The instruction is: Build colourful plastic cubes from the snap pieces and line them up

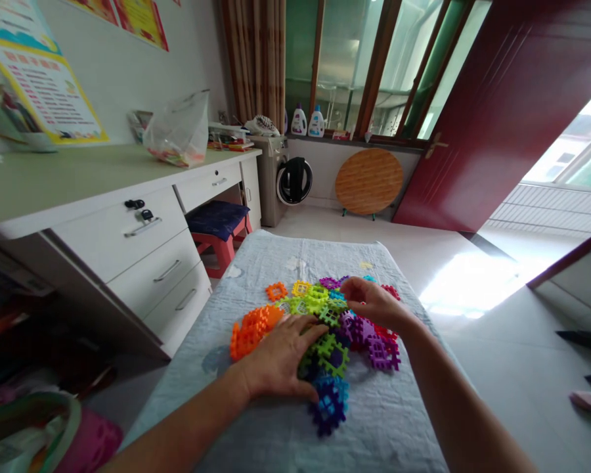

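Observation:
A loose pile of plastic interlocking square blocks lies on a cloth-covered table (374, 420). Over its near left part, my left hand (283, 358) rests palm down, open, with the thumb apart from the fingers. Beneath and beside it are green blocks (332, 355), and near its thumb a dark blue block (329, 407). A stack of orange blocks (256, 328) stands left of this hand. My right hand (374, 303) bends over the pile's far right side, fingers curled together; what they pinch is hidden. Purple blocks (383, 351) lie below its wrist, and lime green blocks (316, 299) to its left.
A white desk (142, 177) runs along the left wall, with a clear plastic bag (180, 131) on it. A red stool (221, 246) is tucked beneath. Farther back are a washing machine (270, 177), a round wooden tabletop (369, 180) and a red door (473, 118).

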Demonstrator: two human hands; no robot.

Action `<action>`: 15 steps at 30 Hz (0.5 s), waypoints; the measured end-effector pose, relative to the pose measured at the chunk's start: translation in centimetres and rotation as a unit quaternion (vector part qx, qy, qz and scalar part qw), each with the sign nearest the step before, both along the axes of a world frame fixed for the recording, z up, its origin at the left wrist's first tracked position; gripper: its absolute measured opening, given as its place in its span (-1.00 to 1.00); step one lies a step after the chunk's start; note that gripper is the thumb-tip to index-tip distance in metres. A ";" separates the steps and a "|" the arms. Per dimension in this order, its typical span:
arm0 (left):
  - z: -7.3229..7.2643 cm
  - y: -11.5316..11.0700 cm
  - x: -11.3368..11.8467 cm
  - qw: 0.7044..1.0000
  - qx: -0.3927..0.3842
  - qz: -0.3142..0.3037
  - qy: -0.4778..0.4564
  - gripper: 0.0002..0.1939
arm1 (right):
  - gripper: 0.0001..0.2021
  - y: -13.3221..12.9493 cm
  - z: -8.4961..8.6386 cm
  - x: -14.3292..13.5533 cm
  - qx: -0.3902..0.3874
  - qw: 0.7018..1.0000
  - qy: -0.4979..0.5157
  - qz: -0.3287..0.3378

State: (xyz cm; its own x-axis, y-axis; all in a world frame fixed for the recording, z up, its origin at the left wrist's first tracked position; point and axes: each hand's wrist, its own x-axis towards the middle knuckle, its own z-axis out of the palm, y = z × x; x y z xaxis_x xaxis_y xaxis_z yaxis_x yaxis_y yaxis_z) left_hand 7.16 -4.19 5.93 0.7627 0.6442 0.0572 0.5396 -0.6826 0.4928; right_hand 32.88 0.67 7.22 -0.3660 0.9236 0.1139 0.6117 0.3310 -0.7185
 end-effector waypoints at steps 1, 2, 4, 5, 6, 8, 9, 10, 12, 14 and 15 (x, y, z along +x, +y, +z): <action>-0.2 -0.6 0.1 1.000 0.009 0.008 0.008 0.01 | -0.76 -0.8 0.0 0.2 0.016 1.000 -0.013 -0.010; -0.5 -1.1 0.2 1.000 0.016 0.020 0.018 0.03 | -0.68 -1.4 -0.1 0.3 0.027 0.999 -0.032 -0.022; -1.1 -1.8 0.4 0.997 0.021 0.058 0.036 0.10 | -0.42 -2.2 -0.7 0.4 0.019 0.997 -0.074 -0.031; -1.5 -1.9 0.6 0.996 0.019 0.080 0.042 0.15 | -0.26 -2.4 -1.2 0.3 0.001 0.995 -0.094 -0.026; -1.8 -1.9 0.7 0.994 0.015 0.102 0.046 0.19 | -0.11 -2.5 -1.6 0.1 -0.016 0.994 -0.110 -0.021; -2.3 -1.6 0.8 0.990 0.008 0.133 0.041 0.26 | 0.09 -2.7 -2.5 -0.5 -0.029 0.991 -0.126 -0.013; -2.4 -1.3 0.9 0.989 0.007 0.142 0.034 0.27 | 0.15 -2.7 -2.8 -0.8 -0.025 0.992 -0.126 -0.009; -2.6 -1.0 0.9 0.989 0.007 0.148 0.027 0.27 | 0.17 -2.8 -2.9 -1.2 -0.019 0.993 -0.118 -0.004; -2.9 -0.3 1.0 0.988 0.014 0.154 0.012 0.23 | 0.18 -3.1 -3.0 -1.8 -0.016 0.996 -0.087 0.013; -3.1 0.2 1.1 0.988 0.021 0.152 -0.012 0.17 | 0.17 -3.3 -3.0 -2.2 -0.023 0.998 -0.047 0.023; -3.2 0.4 1.1 0.988 0.023 0.147 -0.029 0.13 | 0.15 -3.4 -3.0 -2.3 -0.028 0.999 -0.025 0.022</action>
State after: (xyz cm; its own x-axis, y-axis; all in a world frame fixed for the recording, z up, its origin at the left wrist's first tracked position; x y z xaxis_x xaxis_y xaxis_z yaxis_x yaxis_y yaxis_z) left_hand 8.28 -3.76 2.75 0.5373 0.8333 0.1299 0.6895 -0.5227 0.5014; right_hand 30.62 -2.77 4.26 -0.4101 0.9110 0.0424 0.6334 0.3180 -0.7055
